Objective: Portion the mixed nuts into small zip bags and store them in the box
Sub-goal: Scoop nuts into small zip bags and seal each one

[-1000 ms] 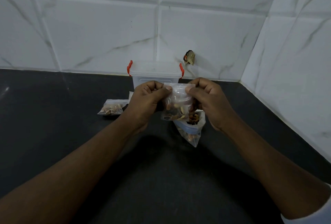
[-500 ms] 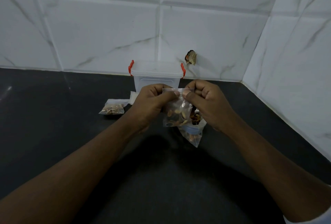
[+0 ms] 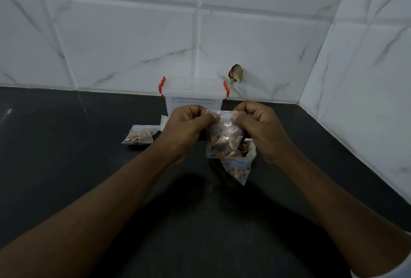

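Fingers (image 3: 211,119) of left hand (image 3: 188,132) and right hand (image 3: 261,129) pinch the zip bag (image 3: 225,132) top, nuts (image 3: 222,145) below them. A patchy press could leave gaps that spill

Home kitchen corner — dark stone counter (image 3: 66,166), white marble-look wall tiles (image 3: 124,39) (grey veining), snack box (image 3: 193,97).

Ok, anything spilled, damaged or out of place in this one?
Only the wall: a ragged dark hole in the white marbled tile, just right of the clear plastic box with red clips, looks like damage; what fills it is unclear. No loose nuts show on the black counter.
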